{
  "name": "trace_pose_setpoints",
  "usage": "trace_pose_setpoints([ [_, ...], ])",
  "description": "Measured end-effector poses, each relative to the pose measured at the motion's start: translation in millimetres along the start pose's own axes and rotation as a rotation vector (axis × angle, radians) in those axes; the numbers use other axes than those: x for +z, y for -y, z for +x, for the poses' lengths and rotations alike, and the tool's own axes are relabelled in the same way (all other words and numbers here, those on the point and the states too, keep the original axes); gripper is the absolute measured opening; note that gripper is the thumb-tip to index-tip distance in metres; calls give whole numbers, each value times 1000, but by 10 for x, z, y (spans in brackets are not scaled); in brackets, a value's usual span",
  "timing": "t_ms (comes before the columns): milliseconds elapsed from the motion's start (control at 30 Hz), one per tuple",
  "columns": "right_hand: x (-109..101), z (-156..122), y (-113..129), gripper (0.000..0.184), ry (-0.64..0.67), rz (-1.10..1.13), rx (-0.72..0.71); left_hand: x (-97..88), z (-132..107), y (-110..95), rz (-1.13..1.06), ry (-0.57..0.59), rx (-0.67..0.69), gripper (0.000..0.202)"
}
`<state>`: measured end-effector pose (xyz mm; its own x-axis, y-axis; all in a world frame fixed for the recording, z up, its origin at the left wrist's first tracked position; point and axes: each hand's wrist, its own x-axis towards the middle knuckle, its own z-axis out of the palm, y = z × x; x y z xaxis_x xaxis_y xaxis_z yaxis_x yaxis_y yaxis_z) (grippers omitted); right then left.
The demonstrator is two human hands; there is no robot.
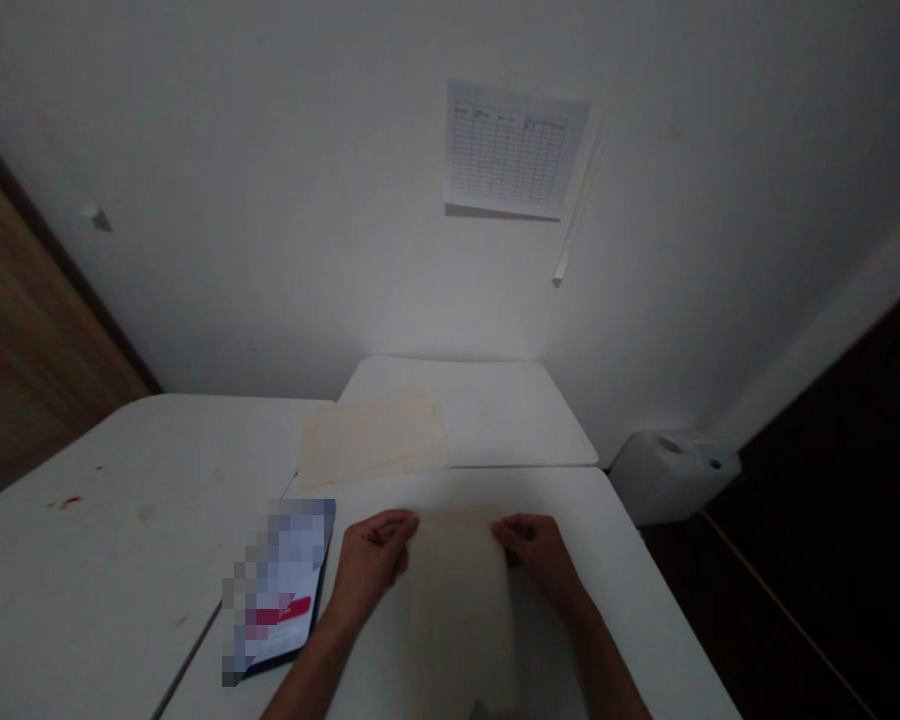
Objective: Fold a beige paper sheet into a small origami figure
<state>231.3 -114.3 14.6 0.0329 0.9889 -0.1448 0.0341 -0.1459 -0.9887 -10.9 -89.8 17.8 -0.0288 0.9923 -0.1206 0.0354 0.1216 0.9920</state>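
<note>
A long beige sheet [461,600], cloth or paper, I cannot tell which, stretches from between my hands down past the lower edge of the view. My left hand [375,555] pinches its far left corner between thumb and fingers. At the far right corner, my right hand [532,550] grips it the same way. Beyond my hands, a second cream sheet [375,435] lies flat across the joint between two tabletops, its edges slightly uneven. A dark object, too little of it visible to name, shows at the bottom edge over the beige sheet.
Left of my left hand lies a tablet [281,590], its screen lit and partly pixelated. White tables [120,500] meet at seams. A printed chart [514,150] hangs on the wall beside a thin white strip [579,205]. A white jerrycan [671,475] stands right of the table.
</note>
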Motion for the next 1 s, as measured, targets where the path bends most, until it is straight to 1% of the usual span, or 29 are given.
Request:
trace_pose_setpoints([
  [200, -2, 14, -1, 45, -60, -75, -76, 41, -18, -4, -33, 7, -5, 47],
  [300, -11, 17, 11, 47, -106, -86, -91, 75, -42, -18, -51, 24, -17, 49],
  [467, -29, 33, -5, 47, -152, -52, -103, 83, -68, -56, 6, 97, -28, 46],
  [600, -38, 48, -27, 47, -174, -35, -103, 64, -64, -44, 65, 166, -29, 43],
  [767, -17, 41, -2, 51, -174, 14, -76, 58, -50, 5, 89, 139, -24, 42],
  [900, 9, 23, 26, 56, -129, 30, -30, 48, -35, 23, 77, 115, -27, 44],
  [1000, 15, 14, 39, 56, -105, 6, -25, 46, -30, 20, 51, 98, -36, 45],
])
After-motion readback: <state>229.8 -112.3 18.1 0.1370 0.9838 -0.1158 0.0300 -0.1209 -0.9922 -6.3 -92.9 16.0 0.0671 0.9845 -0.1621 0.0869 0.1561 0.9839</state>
